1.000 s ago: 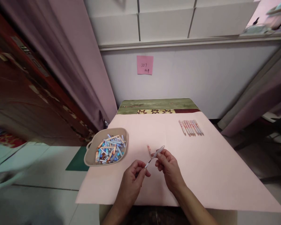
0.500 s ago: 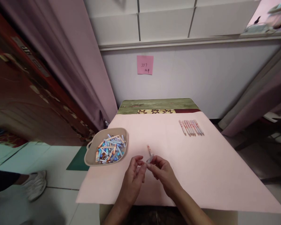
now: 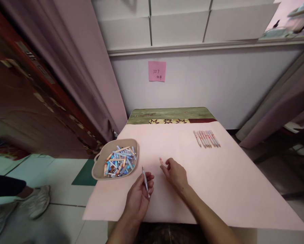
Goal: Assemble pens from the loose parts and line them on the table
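Observation:
A slim grey-white pen part point(image 3: 145, 181) with a dark pointed tip lies across the curled fingers of my left hand point(image 3: 139, 196), tip pointing away from me. My right hand point(image 3: 176, 174) is over the middle of the table, its thumb and forefinger closed at the near end of a clear pen barrel with a reddish print point(image 3: 160, 161). The fingers cover most of that barrel. To the left of my hands stands a beige basket point(image 3: 97, 167) of mixed pen parts point(image 3: 120, 161), blue, orange, white and tan. A row of assembled-looking pens point(image 3: 207, 139) lies at the right.
A pink cloth point(image 3: 208, 193) covers most of the table, with a green patterned strip point(image 3: 167, 113) showing at the far edge. Behind it is a wall with a pink note point(image 3: 157, 71). At the left, another person's shoe point(image 3: 39, 201) is on the floor.
My hands, together before, have moved apart. The left has drawn back left with the slim pen part showing in it; the right has reached forward to the printed barrel on the cloth.

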Tool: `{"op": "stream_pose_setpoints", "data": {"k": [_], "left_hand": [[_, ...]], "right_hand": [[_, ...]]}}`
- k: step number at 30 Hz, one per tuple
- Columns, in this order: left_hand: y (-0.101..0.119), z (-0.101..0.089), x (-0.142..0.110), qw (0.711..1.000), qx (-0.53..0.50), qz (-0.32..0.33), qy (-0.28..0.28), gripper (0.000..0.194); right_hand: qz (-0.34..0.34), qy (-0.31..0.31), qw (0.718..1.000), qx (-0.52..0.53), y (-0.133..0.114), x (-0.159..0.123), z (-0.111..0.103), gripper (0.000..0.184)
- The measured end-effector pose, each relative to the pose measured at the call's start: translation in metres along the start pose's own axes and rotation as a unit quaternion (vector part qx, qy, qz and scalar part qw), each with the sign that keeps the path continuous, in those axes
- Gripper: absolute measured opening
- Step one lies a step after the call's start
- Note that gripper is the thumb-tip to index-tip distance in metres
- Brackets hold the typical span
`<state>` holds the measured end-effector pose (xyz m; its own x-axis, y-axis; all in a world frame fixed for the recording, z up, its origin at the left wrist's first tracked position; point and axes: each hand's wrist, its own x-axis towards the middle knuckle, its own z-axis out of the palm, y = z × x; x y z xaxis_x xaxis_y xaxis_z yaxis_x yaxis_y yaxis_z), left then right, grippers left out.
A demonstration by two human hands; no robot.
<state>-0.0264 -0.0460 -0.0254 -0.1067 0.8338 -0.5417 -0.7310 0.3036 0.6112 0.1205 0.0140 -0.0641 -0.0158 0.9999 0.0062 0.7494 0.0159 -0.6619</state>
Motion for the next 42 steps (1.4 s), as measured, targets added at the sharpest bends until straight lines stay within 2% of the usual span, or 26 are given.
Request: {"op": "stream_pose_setpoints", "data": {"k": [3,6,9,12,14,17,19,26,30,42], "left_hand": [[0.002,0.009,-0.001,0.997,-0.045,-0.055,-0.007,0.009],[0.007,0.018,-0.001,0.997,-0.053,-0.047,-0.011,0.011],[0.018,0.026,0.003,0.999,-0.045,-0.017,-0.011,0.013],[0.027,0.031,0.009,0.999,-0.049,0.015,-0.016,0.012],[0.029,0.034,0.014,0.998,-0.053,0.033,-0.02,0.011],[0.026,0.037,0.018,0.997,-0.053,0.051,-0.023,0.011],[0.023,0.039,0.017,0.997,-0.047,0.061,-0.025,0.009],[0.022,0.039,0.01,0.995,-0.03,0.092,-0.025,0.009],[0.019,0.04,0.008,0.993,-0.025,0.109,-0.033,0.013],[0.001,0.047,-0.006,0.994,0.019,0.094,-0.055,0.019]], "right_hand": [[0.008,-0.03,0.994,-0.102,-0.001,0.013,0.01,0.019],[0.008,-0.026,0.995,-0.095,0.001,0.012,0.01,0.014],[0.011,-0.006,0.999,0.034,0.006,-0.003,-0.005,0.017],[-0.004,0.002,0.978,0.21,0.005,-0.028,-0.027,0.018],[-0.039,0.038,0.97,0.239,-0.001,-0.045,-0.04,0.014],[-0.098,0.087,0.967,0.22,-0.012,-0.063,-0.052,0.008],[-0.119,0.095,0.967,0.203,-0.017,-0.067,-0.054,0.006],[-0.138,0.091,0.967,0.196,-0.019,-0.063,-0.046,0.005],[-0.171,0.097,0.964,0.177,-0.02,-0.063,-0.044,0.007],[-0.217,0.151,0.951,0.159,-0.022,-0.064,-0.039,0.011]]}}
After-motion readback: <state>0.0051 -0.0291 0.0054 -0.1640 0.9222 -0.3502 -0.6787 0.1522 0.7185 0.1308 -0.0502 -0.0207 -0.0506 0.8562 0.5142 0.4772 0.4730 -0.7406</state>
